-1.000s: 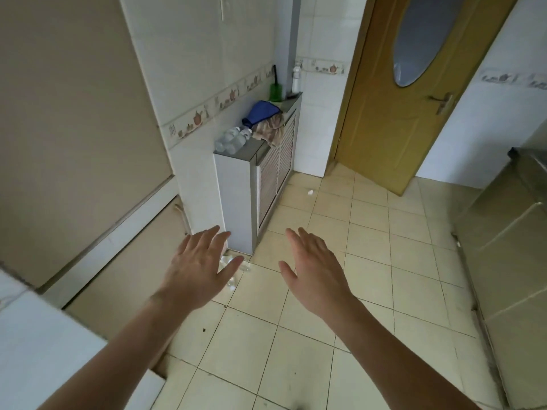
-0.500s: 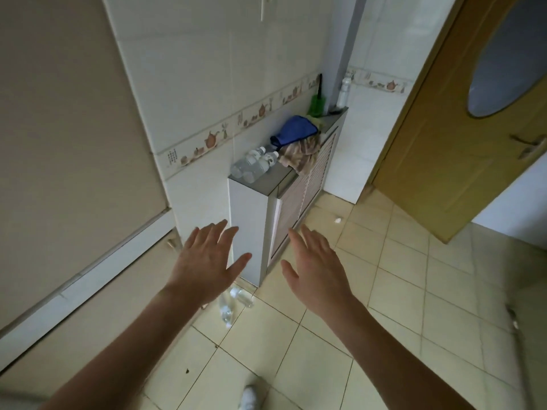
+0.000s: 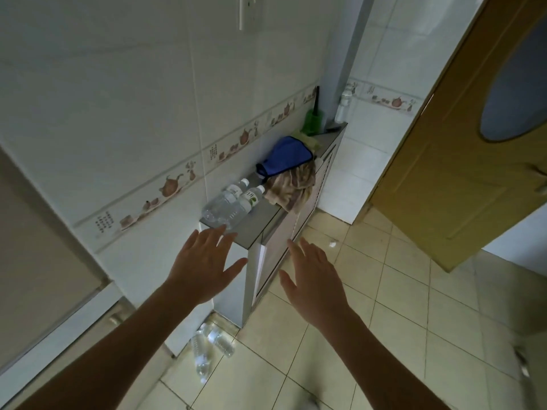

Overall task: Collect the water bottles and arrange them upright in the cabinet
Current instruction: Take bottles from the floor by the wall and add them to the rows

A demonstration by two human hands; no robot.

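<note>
Reaching with both hands, left (image 3: 204, 266) and right (image 3: 315, 278), spread empty near cabinet (image 3: 251, 232) bottles (image 3: 229, 204)

past the fingertips of the left hand (image 3: 204, 266) the clear water bottles (image 3: 229, 202) carry white caps and white labels with a touch of green. they lie on the grey top of the cabinet (image 3: 251, 232), whose front beyond the right hand (image 3: 313, 279) is pale and slatted. further out from both hands sit a blue cloth (image 3: 285, 155) and a beige-brown towel (image 3: 294, 186), then a green holder (image 3: 313, 121). above the left hand the white wall tiles (image 3: 118, 113) bear a border (image 3: 177, 184) of brownish-red teapots. below the left wrist lie more clear bottles on the floor (image 3: 207, 347), on cream floor tiles (image 3: 399, 306). far right of the right hand stands an ochre door (image 3: 444, 173) with a blue-grey oval pane.
</note>
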